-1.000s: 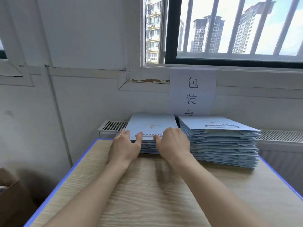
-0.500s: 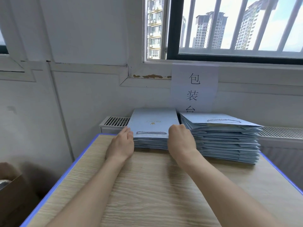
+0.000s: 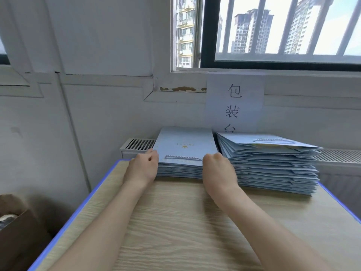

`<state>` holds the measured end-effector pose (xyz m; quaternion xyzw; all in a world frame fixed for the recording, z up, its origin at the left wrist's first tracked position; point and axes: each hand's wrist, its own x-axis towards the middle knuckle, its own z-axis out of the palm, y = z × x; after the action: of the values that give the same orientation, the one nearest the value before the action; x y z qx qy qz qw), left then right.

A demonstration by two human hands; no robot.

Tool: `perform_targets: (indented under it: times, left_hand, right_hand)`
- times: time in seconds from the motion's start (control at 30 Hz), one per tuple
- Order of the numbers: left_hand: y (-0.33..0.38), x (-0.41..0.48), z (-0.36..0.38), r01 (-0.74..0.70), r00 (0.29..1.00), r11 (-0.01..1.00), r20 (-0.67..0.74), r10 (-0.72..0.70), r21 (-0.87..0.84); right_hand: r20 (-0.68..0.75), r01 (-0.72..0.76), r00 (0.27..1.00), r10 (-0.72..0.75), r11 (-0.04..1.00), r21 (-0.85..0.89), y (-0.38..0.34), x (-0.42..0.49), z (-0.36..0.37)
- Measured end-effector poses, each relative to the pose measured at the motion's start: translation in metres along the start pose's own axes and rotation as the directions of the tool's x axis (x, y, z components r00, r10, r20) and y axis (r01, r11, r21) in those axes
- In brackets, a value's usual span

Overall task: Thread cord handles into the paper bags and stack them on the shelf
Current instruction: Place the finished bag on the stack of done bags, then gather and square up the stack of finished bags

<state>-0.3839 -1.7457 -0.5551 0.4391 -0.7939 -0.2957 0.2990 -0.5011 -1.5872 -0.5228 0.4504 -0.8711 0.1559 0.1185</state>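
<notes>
- Left hand [image 3: 143, 169] curls against the left side of the bag stack [image 3: 185, 147] (whether the grip is grasping, I cannot tell).
- Right hand [image 3: 216, 170] curls at the stack's right side, its grip hidden.

A light wood-grain table [image 3: 175, 222] with a blue edge band [image 3: 82, 210] fills the lower half of the frame. On the white wall above its far side hangs a paper sign [image 3: 234, 102] with 3 black characters in a column, the lowest only partly in view. At upper right, a dark-framed window [image 3: 273, 62] with pale bars [image 3: 259, 24] looks out on high-rise towers [image 3: 252, 30]. Paint is flaking [image 3: 181, 89] under the sill. A slatted vent grille [image 3: 139, 144] sits at centre left, and a longer grille [image 3: 340, 156] at the right edge. A brown cardboard box [image 3: 17, 237] stands at lower left.
</notes>
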Motion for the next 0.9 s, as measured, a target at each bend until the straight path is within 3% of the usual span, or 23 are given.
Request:
perform_targets:
  times: [0.07,0.17,0.23,0.33,0.4,0.47,0.53,0.73,0.9]
  left_hand:
    - [0.004,-0.003,0.001,-0.014,1.0,0.996,-0.02,0.016,0.087]
    - [0.004,-0.009,0.003,-0.044,0.999,0.92,0.022,0.038,0.389]
    - [0.004,-0.012,0.003,-0.04,0.999,0.898,0.038,0.026,0.439]
    - [-0.002,-0.006,0.001,0.042,0.997,0.971,0.058,-0.057,0.234]
    - [0.002,0.001,-0.008,0.063,0.985,0.998,0.16,-0.066,0.025]
    - [0.016,0.011,-0.018,0.159,0.971,0.966,0.211,-0.116,-0.202]
    - [0.03,0.022,-0.025,0.306,0.936,0.9,0.272,-0.225,-0.31]
    - [0.047,0.056,-0.021,0.521,0.79,0.803,0.52,-0.325,-0.289]
    - [0.05,0.058,-0.024,0.529,0.765,0.782,0.584,-0.273,-0.328]
  right_hand:
    - [-0.018,-0.008,1.0,0.009,1.0,0.015,0.002,0.001,0.002]
    - [-0.03,-0.045,0.998,0.046,0.998,0.031,0.0,-0.001,0.005]
    - [-0.019,-0.06,0.998,0.06,0.998,0.035,-0.002,-0.004,0.007]
    - [0.002,-0.073,0.997,0.073,0.995,0.061,-0.001,-0.004,0.002]
    - [0.015,-0.075,0.997,0.074,0.995,0.065,0.001,-0.004,-0.001]
    - [0.023,-0.076,0.997,0.075,0.995,0.064,0.0,-0.005,-0.004]
    - [0.019,-0.068,0.998,0.067,0.995,0.07,-0.001,-0.004,-0.005]
    - [0.033,-0.095,0.995,0.093,0.993,0.071,0.002,-0.002,-0.002]
    - [0.031,-0.086,0.996,0.084,0.993,0.076,0.006,-0.003,-0.006]
